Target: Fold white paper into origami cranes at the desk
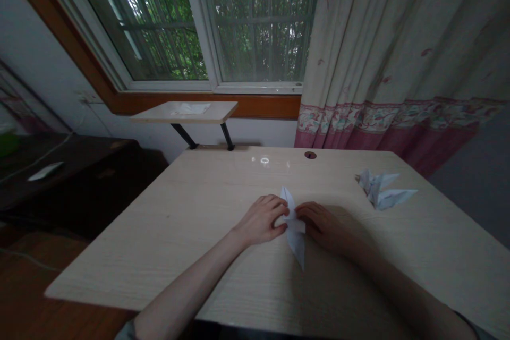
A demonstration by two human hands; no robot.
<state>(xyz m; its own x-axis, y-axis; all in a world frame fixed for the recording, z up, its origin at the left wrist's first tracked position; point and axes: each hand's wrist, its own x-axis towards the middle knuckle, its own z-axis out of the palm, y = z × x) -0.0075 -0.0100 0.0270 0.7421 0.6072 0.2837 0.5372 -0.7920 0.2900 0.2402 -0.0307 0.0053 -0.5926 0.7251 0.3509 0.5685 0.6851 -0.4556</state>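
Observation:
A folded sheet of white paper point(295, 244) lies near the middle of the desk, long and pointed at both ends. My left hand point(266, 218) grips its left edge, with thumb and fingers closed on the paper. From the other side, my right hand point(321, 224) rests on the desk with its bent fingertips at the paper's right edge. Whether those right fingers pinch it is hard to make out. Further right on the desk sits a folded paper crane point(380, 191), its wings pointing right, touched by neither hand.
The pale wooden desk point(191, 196) has a round cable hole point(310, 155) near its back edge. A small raised shelf point(159, 111) at the back left carries white paper point(191, 109). Behind are a window and a patterned curtain point(358, 64). A dark table point(99, 170) stands left.

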